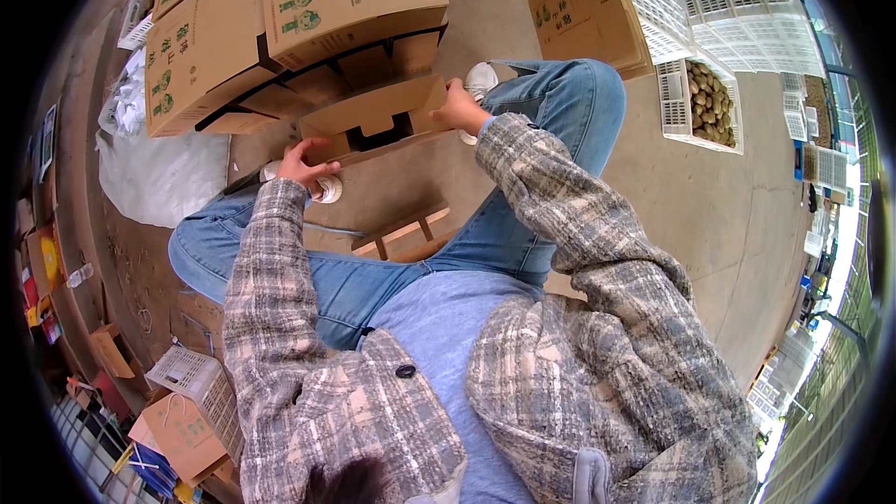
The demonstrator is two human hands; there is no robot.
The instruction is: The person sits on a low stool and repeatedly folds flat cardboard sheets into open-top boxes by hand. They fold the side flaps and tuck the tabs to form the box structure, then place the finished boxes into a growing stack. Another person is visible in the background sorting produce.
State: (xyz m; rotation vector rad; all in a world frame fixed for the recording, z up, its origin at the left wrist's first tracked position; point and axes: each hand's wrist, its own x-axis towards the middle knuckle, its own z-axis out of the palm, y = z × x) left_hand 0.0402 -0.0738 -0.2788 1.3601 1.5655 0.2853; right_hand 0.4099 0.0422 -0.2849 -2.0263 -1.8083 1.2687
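An open cardboard box stands between my feet, brown inside with dark cutouts showing at its bottom. My right hand is closed on its right end, fingers at the top edge. At the near left corner, my left hand has the box wall between thumb and fingers; part of that grip is hard to see. Close behind the box, a row of printed cardboard cartons with green figures stands pressed together.
Beneath my legs lies a low wooden stool or frame. A white sack rests at the left. To the right are flattened cartons, stacked white plastic crates and a crate of brown, roundish produce.
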